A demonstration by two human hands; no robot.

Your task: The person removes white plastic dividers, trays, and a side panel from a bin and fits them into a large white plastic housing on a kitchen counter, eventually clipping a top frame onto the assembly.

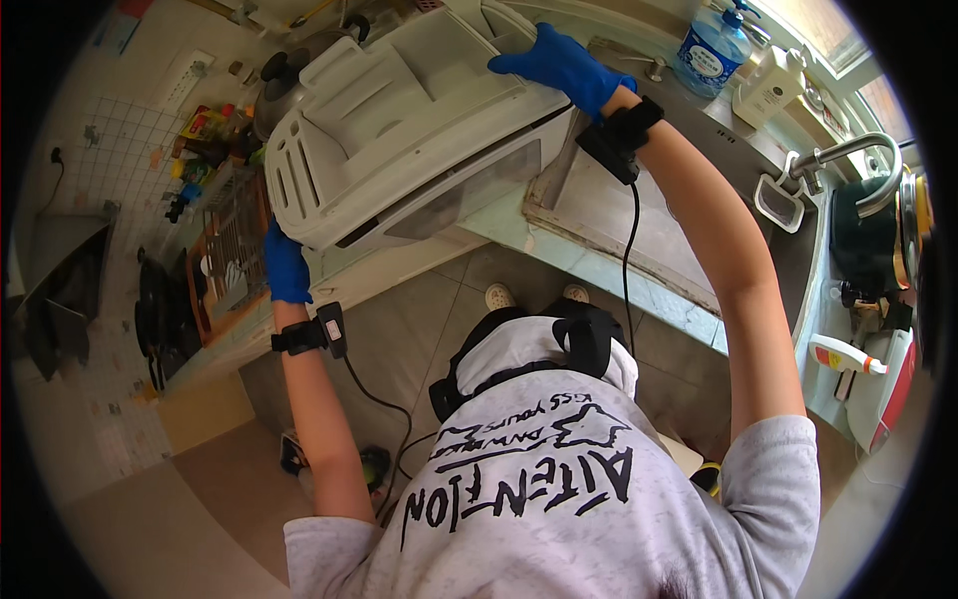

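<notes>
A large white plastic box [399,140] with slotted vents on its left end and a dark see-through front panel sits at the counter's front edge, slightly tilted in view. My left hand [286,265], in a blue glove, grips its lower left corner; the fingertips are hidden behind it. At the box's far right corner is my right hand [569,70], also blue-gloved, with the thumb stretched over the top rim and the remaining fingers partly out of sight. Each wrist carries a black strap with a small cabled device.
To the right lies a metal sink [639,220] with a curved faucet [858,150]. A blue pump bottle [714,50] and a white bottle [768,90] stand behind it. Left of the box are a wire dish rack [235,240], black pans [160,299] and a lidded pot [284,85].
</notes>
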